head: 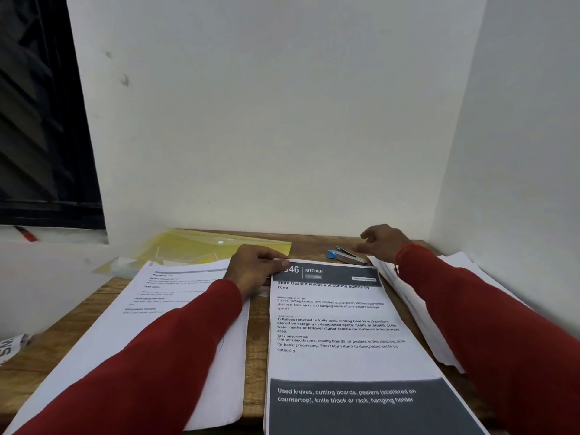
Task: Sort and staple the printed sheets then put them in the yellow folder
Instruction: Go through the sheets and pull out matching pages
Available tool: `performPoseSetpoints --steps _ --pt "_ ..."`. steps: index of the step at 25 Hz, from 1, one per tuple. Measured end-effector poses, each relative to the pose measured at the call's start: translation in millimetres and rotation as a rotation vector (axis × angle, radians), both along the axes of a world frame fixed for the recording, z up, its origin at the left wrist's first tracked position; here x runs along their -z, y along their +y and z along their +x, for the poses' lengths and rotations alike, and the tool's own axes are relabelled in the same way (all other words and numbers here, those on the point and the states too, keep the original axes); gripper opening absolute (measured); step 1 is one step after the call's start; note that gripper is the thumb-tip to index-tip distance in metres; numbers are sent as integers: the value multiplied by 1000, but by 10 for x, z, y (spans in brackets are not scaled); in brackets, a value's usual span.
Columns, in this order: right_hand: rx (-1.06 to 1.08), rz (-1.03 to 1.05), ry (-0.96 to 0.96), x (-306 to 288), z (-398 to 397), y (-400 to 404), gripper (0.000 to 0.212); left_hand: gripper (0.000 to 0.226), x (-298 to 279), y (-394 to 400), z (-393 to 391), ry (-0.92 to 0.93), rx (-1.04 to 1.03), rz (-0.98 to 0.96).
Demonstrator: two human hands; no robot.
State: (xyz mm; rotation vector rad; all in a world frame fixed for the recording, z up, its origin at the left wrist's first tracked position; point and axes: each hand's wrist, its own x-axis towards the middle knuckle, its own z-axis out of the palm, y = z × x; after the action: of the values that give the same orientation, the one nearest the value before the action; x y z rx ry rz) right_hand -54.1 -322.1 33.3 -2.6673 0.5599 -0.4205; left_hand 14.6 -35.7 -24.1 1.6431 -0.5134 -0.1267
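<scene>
1. Tabletop [257, 334]: wood, lower half of frame, set into a white-walled corner. Dark window at upper left.
2. Three paper lots. Left stack [175, 309] lower left; middle sheets [339, 328] bottom centre, headed "KITCHEN"; right stack [417, 312] at right edge, mostly hidden under the sleeve.
3. Folder [201, 246]: yellow, flat at the back of the tabletop, left of centre, partly under the left stack's top edge.
4. Left hand [254, 268]: centre frame, fingers curled, pinching the upper left corner of the middle sheets. Covers part of the heading number.
5. Right hand [381, 241]: right of centre, back of tabletop, fingers loosely spread, holding nothing. Blurred.
6. Stapler [345, 255]: blue-ended, just above the middle sheets' top edge. Lies just below and left of the right hand's fingers; long axis runs left-right, slightly tilted. Right hand is nearer, so likely the one to take it.
7. Unclear: how many sheets in the middle lot, whether any are stapled, contact between right fingers and stapler.
</scene>
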Motion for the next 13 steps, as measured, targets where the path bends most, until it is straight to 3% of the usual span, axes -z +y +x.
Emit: performPoseSetpoints --steps 2,5,9,13 --pt "16 -58 175 74 179 83 62 9 16 6 12 -77 -12 9" --pt "32 -163 273 230 346 165 54 9 15 -11 25 -154 -36 51" --pt "44 0 14 323 429 105 29 10 30 -46 75 -192 -48 65" --pt "-83 151 -276 303 402 58 26 14 27 -26 85 -203 -146 49"
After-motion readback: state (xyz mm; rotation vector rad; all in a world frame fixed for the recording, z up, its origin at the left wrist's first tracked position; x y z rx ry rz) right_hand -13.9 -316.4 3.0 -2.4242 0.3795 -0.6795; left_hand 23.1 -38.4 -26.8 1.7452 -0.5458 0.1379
